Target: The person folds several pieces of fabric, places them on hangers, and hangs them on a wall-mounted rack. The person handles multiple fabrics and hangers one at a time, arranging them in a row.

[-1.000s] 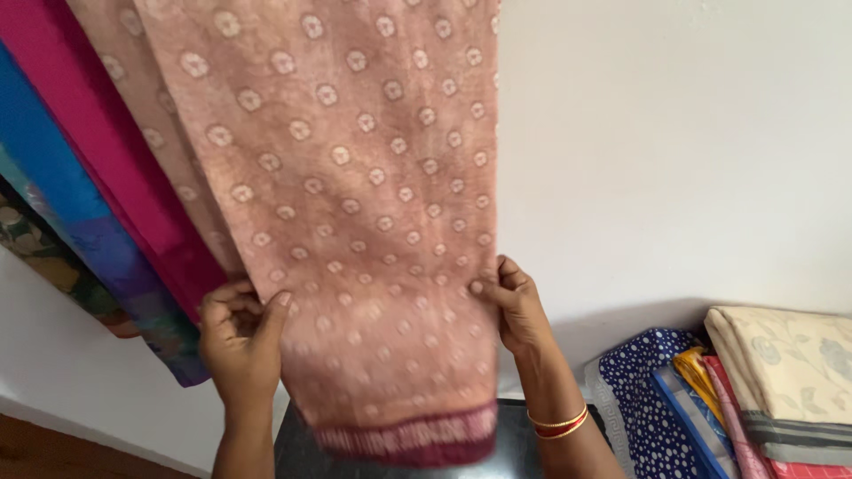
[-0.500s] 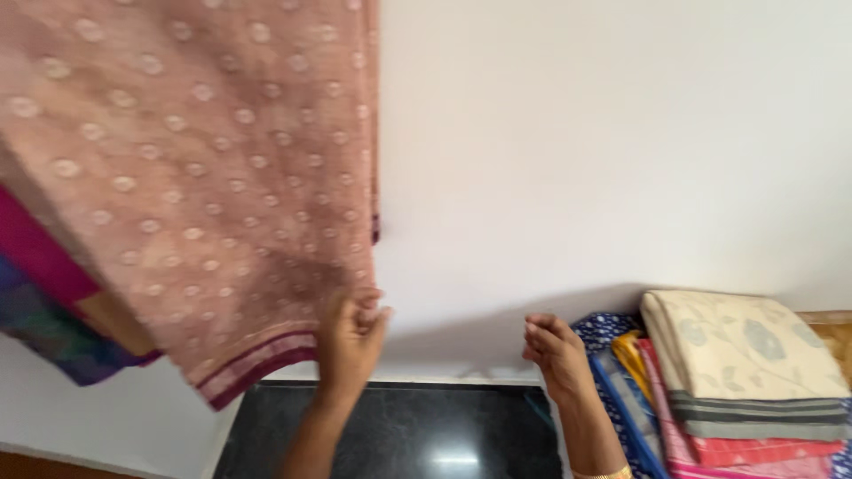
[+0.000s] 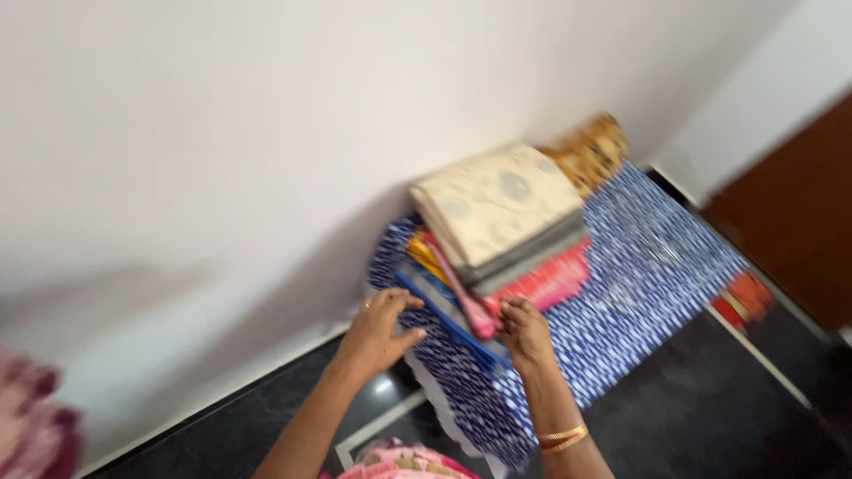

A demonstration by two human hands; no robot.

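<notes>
The big pink cloth with little round dots is no longer in the hands; a moment ago both hands held it up by the wall, and now only a blurry pink bit [image 3: 35, 426] shows far down at the left edge; so the hands are done holding it and have come over to the pile of folded cloths [image 3: 497, 235] instead.

Close to the camera there is a pink patterned bit of clothing [image 3: 404, 463] at the bottom; then the dark shiny floor [image 3: 710, 417].

The left hand [image 3: 377, 328] reaches out with its fingers spread and loose; it rests on the near edge of the blue cloth with white marks [image 3: 621, 284], just beside the pile; it grips nothing that I can see. The right hand [image 3: 525, 330], with gold bangles [image 3: 561, 437] on the wrist, has its fingers curled at the front of the pile; it looks like it pinches the ends of the thin folded pieces, a blue one [image 3: 444, 315] and a pink one [image 3: 461, 293], but the picture is too blurry to be sure.

The pile sits on the blue cloth by the wall; a cream cloth with pale round shapes is on top, then grey, then red; a yellow-brown bundle [image 3: 590, 151] lies behind it; the white wall [image 3: 266, 133] is at the back, and a brown door [image 3: 799, 213] is far to the right.
</notes>
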